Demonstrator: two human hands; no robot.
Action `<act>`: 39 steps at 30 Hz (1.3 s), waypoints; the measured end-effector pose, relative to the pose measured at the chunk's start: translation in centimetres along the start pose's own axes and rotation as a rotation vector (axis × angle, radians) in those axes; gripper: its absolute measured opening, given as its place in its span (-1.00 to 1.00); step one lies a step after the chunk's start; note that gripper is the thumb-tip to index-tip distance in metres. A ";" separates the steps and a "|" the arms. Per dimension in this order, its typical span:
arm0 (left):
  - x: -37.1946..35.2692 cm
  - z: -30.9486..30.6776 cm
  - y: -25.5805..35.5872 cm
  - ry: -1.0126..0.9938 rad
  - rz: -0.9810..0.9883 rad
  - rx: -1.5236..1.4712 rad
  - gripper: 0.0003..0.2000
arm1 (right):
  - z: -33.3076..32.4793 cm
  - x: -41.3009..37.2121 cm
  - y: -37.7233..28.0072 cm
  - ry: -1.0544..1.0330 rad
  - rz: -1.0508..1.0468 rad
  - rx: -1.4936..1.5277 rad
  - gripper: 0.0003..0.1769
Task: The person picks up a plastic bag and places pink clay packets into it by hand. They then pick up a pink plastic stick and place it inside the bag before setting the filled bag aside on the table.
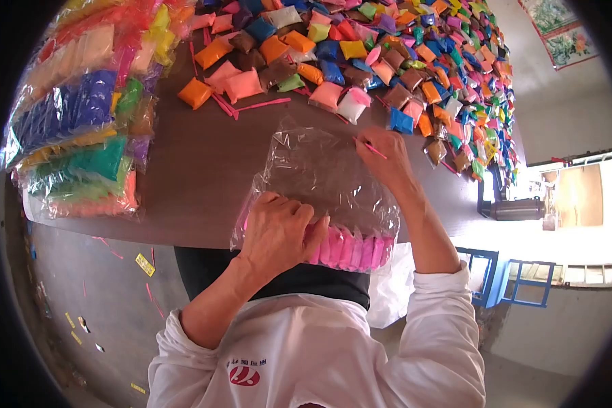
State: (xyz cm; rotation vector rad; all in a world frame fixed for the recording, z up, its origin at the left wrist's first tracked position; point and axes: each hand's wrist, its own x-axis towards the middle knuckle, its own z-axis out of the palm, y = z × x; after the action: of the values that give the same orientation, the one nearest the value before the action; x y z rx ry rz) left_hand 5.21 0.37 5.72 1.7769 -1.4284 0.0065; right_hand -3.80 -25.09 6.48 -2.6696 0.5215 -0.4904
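Head view, the only one I have: my left hand (279, 234) lies flat with its grip wrapped over a row of pink packets (350, 248) at the bottom of a clear plastic bag (319, 170), which lies at the near edge of the brown desk (204, 170). My right hand (382, 160) pinches a thin pink stick (370, 148) at the bag's far rim. Beyond lies a heap of loose coloured packets (401, 61); filled bags (81, 129) are stacked at the left. The white shirt carries a red logo (245, 374) (its small lettering is too blurred to read).
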 end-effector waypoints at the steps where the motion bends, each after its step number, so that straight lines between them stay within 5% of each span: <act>1: -0.1 0.0 -0.1 -0.009 -0.006 0.001 -0.69 | -0.2 -0.4 -0.5 -0.029 0.029 0.002 -0.91; 20: -0.3 -0.2 0.1 0.003 -0.012 0.005 -0.70 | 1.9 -0.3 0.5 0.160 -0.242 -0.112 -0.96; 26: -0.7 0.1 -0.3 0.049 0.011 -0.008 -0.72 | 0.7 -1.5 0.0 0.133 -0.044 -0.115 -0.93; 39: -0.4 0.1 -0.1 0.028 -0.004 -0.016 -0.71 | 0.9 -1.3 -1.2 0.059 -0.260 -0.235 -0.91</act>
State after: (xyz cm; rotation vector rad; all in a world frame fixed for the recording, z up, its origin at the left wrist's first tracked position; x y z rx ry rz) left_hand 5.12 0.65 5.43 1.7602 -1.4021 0.0179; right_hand -4.17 -23.23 5.88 -2.9756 0.2615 -0.6166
